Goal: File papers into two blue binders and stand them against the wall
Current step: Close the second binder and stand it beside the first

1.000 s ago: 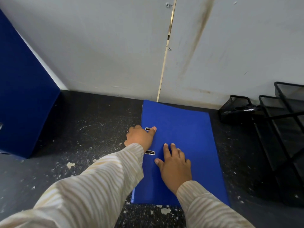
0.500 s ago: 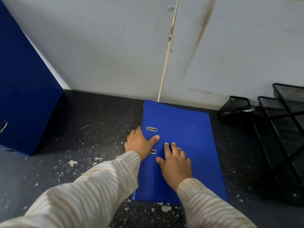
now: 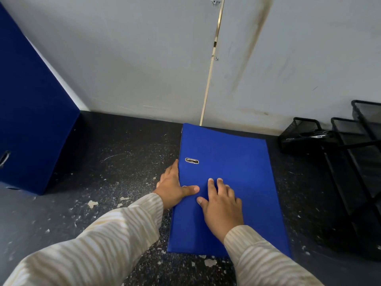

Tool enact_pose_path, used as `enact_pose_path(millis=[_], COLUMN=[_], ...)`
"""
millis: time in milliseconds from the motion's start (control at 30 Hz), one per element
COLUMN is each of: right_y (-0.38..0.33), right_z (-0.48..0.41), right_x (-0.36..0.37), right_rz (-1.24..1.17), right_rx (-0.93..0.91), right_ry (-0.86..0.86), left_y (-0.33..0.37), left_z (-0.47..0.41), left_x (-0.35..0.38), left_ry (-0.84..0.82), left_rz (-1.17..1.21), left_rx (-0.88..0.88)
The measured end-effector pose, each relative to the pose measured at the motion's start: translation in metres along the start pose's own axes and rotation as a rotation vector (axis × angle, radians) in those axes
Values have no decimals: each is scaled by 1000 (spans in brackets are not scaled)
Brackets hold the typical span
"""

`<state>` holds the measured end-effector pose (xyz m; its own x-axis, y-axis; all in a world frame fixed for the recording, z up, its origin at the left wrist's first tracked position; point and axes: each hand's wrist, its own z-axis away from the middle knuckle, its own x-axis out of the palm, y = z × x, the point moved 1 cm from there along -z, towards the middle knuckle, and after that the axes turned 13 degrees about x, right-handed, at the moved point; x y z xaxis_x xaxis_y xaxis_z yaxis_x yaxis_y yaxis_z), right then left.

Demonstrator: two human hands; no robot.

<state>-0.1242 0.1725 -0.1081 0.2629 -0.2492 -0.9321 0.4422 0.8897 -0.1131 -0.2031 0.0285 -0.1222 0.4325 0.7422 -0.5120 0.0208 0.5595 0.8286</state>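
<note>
While the blue binder (image 3: 233, 162) lies flat, left hand (image 3: 173, 188) grip holding its edge, right hand (image 3: 222, 205) grip wide atop.

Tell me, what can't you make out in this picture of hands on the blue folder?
Head view:
- Papers inside the blue binder: its closed cover hides them.
- Its lower metal slot: mostly under the thumb of the left hand.
- Whether the left fingers hook under the spine: the binder's edge hides that.
- Dark blue binder at left: cut off by the frame edge.
- Item in the black mesh rack: too dark; rack cut off at right.
</note>
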Motion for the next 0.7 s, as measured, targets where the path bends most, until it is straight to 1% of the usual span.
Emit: enact_pose_path(millis=[133,200,267,433,533,700], right_y=[1,0,0,4,5,7], right_z=[0,0,0,1,1,0], right_x=[1,0,-1,-3,-2,2], right_rz=[2,0,-3,-16,-25,-38], right_rx=[4,4,0,-22,-31,-29], right_ry=[-6,-12,-7,-9,-14,5], left_y=[8,8,7,-1,-3,-2], left_z=[5,11,15,18,23,19], left_x=[11,17,19,16,15,14], left_ry=[128,196,226,199,177,175], left_rz=[-101,-114,-100,-4,81,37], left_rx=[3,5,18,96,91,89])
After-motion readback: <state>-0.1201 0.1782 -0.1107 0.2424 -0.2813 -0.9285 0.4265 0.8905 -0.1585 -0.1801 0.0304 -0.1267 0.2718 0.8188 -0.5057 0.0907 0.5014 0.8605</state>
